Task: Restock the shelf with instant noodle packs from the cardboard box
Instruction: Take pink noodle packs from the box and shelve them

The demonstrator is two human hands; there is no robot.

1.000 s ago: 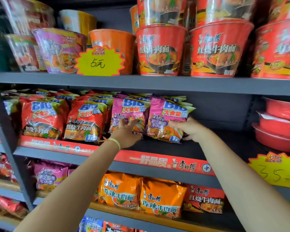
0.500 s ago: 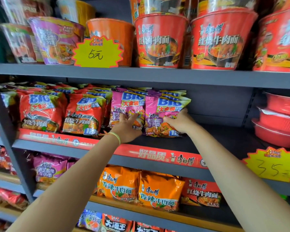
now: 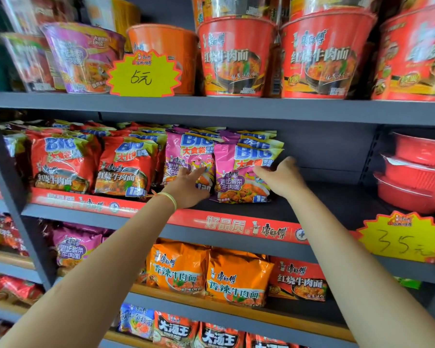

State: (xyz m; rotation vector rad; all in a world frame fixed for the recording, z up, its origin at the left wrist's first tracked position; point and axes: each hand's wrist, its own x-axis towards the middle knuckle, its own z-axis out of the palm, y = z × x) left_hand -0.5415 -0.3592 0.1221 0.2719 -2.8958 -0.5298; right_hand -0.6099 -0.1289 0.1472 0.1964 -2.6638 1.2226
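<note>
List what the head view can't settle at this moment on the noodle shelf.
- Cardboard box: out of frame, head view.
- Packs behind the front pink noodle pack: count hidden by the front row.
- Left hand: fingertips' contact with the second pink pack unclear, the hand's own back covers it.
- Purple cup, top shelf left: print motion-blurred.
- Right hand: palm side faces away from the camera.

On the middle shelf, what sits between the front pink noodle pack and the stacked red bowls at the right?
Nothing: in the head view only bare dark shelf lies between the pink pack and red bowls.
</note>
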